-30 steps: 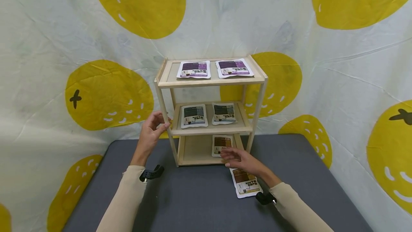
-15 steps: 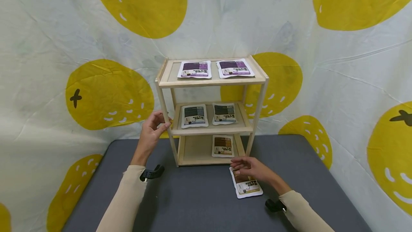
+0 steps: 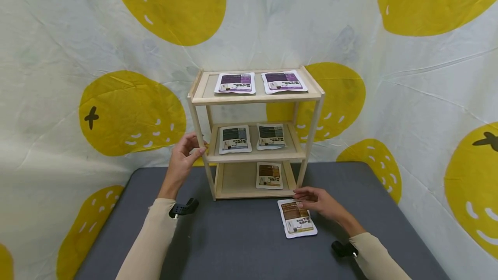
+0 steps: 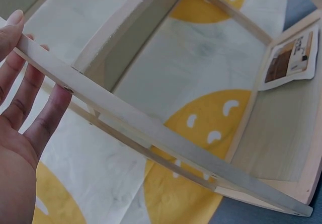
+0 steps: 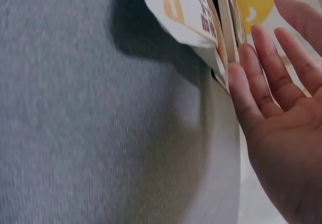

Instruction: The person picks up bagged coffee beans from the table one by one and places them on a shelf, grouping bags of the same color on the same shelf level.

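Note:
A small three-tier wooden shelf [image 3: 256, 157] stands on the grey table. My left hand [image 3: 184, 157] holds its left front post, the thumb in front and the fingers behind, as the left wrist view [image 4: 20, 118] confirms for that hand. On the table before the shelf lies a brown-and-white pouch [image 3: 297, 219]. My right hand [image 3: 320, 204] hovers beside the pouch's upper right corner with its fingers extended, nothing gripped. Another brown pouch [image 3: 269, 175] lies on the right part of the bottom tier; it also appears in the left wrist view.
Two purple pouches [image 3: 235, 83] lie on the top tier. The middle tier bears two dark green pouches [image 3: 235, 139]. Behind the shelf and at both sides hangs a pale cloth [image 3: 249, 20] printed with yellow fruit. The grey tabletop [image 3: 233, 245] extends in front.
My right hand has moved right and slightly down from in front of the bottom tier, passing over the loose pouch to its right side. My left hand and the shelf stay put.

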### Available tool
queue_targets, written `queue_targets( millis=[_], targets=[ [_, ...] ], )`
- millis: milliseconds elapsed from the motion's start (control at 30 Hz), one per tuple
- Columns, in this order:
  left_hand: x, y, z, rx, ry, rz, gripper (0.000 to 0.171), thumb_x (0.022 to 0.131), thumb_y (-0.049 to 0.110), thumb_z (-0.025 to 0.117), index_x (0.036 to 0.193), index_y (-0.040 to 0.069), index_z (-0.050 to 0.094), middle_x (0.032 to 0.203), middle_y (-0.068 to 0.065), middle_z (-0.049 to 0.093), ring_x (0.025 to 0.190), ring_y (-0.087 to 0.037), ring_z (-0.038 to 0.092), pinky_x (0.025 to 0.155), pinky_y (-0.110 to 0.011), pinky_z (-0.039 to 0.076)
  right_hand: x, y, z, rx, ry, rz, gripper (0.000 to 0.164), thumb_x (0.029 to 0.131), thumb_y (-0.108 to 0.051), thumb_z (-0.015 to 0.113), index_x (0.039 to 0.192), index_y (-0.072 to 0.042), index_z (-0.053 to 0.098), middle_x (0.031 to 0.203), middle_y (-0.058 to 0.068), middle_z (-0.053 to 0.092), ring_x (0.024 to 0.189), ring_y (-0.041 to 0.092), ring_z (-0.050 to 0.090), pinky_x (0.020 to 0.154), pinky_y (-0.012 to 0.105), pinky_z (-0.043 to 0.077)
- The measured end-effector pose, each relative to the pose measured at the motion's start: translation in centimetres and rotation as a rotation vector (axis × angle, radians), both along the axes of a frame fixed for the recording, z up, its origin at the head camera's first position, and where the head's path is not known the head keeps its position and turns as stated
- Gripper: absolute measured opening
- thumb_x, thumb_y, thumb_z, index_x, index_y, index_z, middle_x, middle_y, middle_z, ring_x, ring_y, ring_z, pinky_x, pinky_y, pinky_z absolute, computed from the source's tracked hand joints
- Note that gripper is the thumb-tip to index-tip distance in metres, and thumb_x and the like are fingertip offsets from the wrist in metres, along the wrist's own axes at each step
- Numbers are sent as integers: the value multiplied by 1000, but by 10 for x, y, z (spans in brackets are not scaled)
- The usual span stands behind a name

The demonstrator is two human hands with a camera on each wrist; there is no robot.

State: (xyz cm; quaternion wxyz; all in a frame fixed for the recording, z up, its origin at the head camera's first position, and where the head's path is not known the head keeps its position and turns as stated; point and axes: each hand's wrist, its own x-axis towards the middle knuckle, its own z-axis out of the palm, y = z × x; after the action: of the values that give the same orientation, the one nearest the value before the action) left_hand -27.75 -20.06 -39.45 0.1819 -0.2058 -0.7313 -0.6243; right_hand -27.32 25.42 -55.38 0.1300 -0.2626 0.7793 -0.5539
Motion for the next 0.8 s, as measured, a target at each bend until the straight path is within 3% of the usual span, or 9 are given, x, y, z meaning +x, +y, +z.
queue_targets(
  millis=[167, 333, 500, 800],
  targets=[
    [0, -1, 2, 4, 11, -21, 34, 96, -3, 65, 128, -2, 54, 113, -34, 59, 97, -14, 61, 81, -25, 54, -1, 7, -2, 83, 29, -58, 52, 94, -14, 73, 138, 7, 55, 131, 25, 64, 121, 47, 58, 96, 38, 52],
    [-11, -5, -9, 7, -3, -19, 34, 96, -4, 65, 128, -3, 54, 112, -33, 60, 96, -14, 61, 80, -25, 54, 1, 10, -7, 150, 38, -122, 51, 90, -16, 78, 135, 2, 60, 134, 21, 62, 123, 42, 57, 99, 50, 50],
    [-18, -8, -18, 6, -1, -17, 37, 96, -3, 66, 130, -1, 54, 114, -33, 61, 97, -15, 61, 80, -25, 54, 6, 7, -10, 237, 15, -173, 58, 84, -21, 85, 134, -3, 61, 133, 19, 58, 116, 32, 56, 94, 42, 48],
    [-19, -9, -19, 10, 9, -13, 37, 96, 2, 68, 131, 2, 55, 115, -32, 61, 99, -16, 62, 81, -24, 54, 12, 0, -11, 191, 39, -81, 62, 84, -13, 83, 137, 3, 57, 119, 22, 57, 99, 28, 56, 80, 30, 48]
  ],
)
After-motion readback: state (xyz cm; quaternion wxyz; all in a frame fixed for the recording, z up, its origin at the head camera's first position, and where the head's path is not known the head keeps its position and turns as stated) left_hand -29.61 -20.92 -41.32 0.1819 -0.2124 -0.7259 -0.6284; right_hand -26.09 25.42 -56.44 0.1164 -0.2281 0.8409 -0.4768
